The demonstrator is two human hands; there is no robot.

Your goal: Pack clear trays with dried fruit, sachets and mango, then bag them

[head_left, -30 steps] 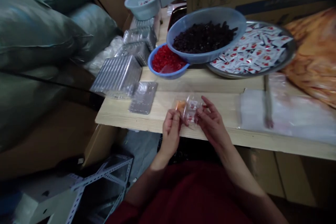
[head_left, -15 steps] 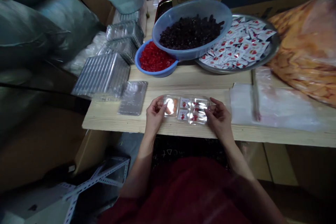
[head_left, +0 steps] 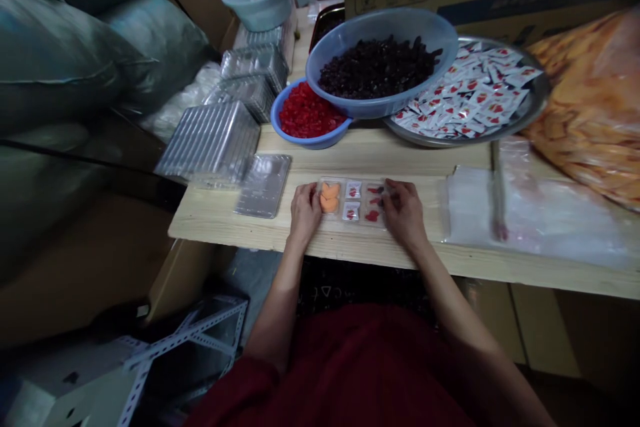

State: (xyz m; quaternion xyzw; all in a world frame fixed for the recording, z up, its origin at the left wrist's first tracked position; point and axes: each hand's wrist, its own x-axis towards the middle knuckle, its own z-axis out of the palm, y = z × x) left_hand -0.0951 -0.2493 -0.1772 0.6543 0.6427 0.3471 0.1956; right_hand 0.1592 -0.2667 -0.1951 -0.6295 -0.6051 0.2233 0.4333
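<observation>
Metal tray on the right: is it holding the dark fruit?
No, the metal tray holds red-and-white sachets; the dark fruit sits in the blue bowl.

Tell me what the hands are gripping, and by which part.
No firm grip shows: the left hand and right hand rest on the left and right ends of a clear plastic compartment tray lying flat.

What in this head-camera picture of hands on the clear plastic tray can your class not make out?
Head view: the right hand covers the right end of the clear plastic compartment tray, so its red pieces show only in part.
Head view: the left hand hides the tray's left edge.
Head view: the print on the white-and-red sachets is too small to read.
Head view: the right picture edge cuts off the orange plastic bag.
</observation>
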